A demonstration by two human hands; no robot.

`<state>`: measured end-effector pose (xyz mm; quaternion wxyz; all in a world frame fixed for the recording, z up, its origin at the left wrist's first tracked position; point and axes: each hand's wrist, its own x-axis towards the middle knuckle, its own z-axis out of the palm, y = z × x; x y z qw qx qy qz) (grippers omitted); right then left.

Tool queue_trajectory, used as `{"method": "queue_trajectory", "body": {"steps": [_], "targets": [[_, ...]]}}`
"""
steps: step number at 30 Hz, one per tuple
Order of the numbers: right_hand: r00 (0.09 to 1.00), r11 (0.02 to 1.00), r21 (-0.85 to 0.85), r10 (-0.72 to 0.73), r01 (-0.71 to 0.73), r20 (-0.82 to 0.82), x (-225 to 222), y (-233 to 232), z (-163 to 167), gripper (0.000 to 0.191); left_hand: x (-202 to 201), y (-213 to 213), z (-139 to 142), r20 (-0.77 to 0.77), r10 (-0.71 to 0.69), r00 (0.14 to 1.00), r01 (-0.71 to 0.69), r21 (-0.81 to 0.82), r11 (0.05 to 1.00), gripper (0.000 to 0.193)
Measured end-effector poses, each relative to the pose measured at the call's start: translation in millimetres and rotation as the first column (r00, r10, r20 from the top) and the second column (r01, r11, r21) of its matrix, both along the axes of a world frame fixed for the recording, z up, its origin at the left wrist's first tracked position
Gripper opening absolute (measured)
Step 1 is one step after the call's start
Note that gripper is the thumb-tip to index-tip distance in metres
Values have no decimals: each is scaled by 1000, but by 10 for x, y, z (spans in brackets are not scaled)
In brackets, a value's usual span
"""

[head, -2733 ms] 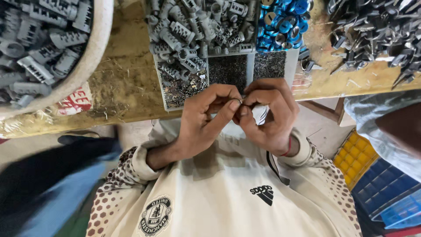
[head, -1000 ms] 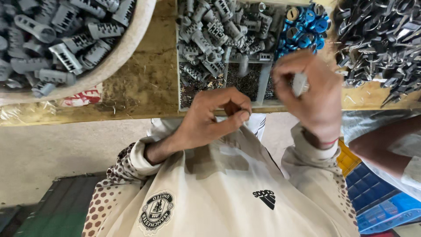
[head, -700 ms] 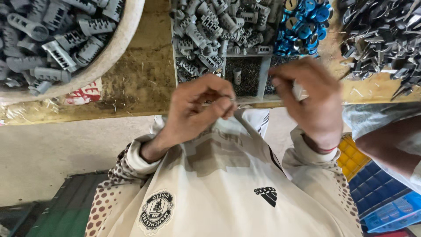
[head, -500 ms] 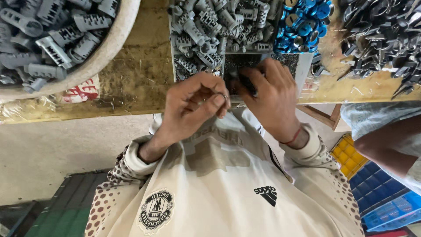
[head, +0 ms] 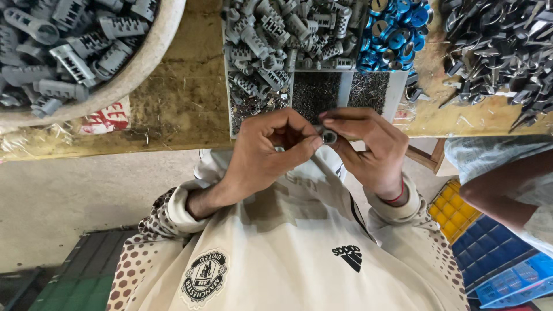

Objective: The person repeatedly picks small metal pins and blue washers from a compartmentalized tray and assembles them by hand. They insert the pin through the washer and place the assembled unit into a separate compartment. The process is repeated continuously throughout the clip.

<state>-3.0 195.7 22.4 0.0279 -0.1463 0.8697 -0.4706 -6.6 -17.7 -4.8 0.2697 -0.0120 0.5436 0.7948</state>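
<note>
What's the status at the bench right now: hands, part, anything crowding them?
Left hand and right hand both pinch one small grey metal part. Held above the bench edge. Divided tray of grey parts just beyond; nothing blocking.

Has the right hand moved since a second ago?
Yes. The right hand has come down from over the blue caps to the table edge, meeting the left hand.

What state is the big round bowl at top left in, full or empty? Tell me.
Full, as far as it shows: the bowl is heaped with grey plastic parts up to its rim. Its far side is out of frame.
</note>
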Motion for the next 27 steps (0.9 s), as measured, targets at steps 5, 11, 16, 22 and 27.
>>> {"method": "queue_trajectory", "body": {"steps": [5, 11, 16, 22, 27], "targets": [[992, 997, 80, 35, -25, -125, 6, 19, 37, 29, 12, -51, 68, -35, -4, 999, 1, -90, 996, 10], [951, 991, 75, 124, -107, -282, -43, 64, 32, 29, 12, -53, 112, 27, 3, 1000, -1, -42, 999, 10], [954, 973, 223, 124, -63, -271, -18, -2, 154, 26, 27, 46, 137, -393, 72, 917, -181, -246, 952, 7], [988, 974, 206, -71, 98, -135, -20, -245, 316, 35, 64, 130, 44, -456, 94, 885, -144, -74, 987, 28], [991, 915, 379, -122, 137, -63, -320, 117, 334, 15, 36, -9, -106, -631, 28, 775, -197, -200, 960, 19]]}}
